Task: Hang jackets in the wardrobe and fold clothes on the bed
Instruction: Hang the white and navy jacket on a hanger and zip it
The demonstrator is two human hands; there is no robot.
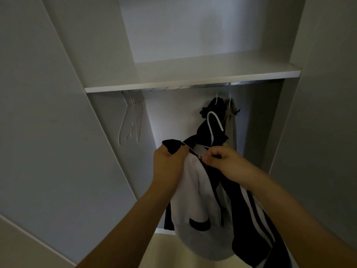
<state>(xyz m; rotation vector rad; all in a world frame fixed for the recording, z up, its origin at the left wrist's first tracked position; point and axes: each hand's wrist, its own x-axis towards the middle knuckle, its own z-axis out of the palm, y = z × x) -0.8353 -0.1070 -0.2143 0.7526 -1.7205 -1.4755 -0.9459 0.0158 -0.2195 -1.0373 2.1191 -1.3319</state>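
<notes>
Two hands work a navy-and-white jacket (201,200) held before the open wardrobe (193,78), under the shelf's front edge. The left hand (170,163) grips the collar; the right hand (224,161) pinches near the zipper pull. Zipping the top would likely keep the soft, limp fabric on the smooth white hanger (214,122), whose curved hook must reach the metal rail (202,86).
</notes>
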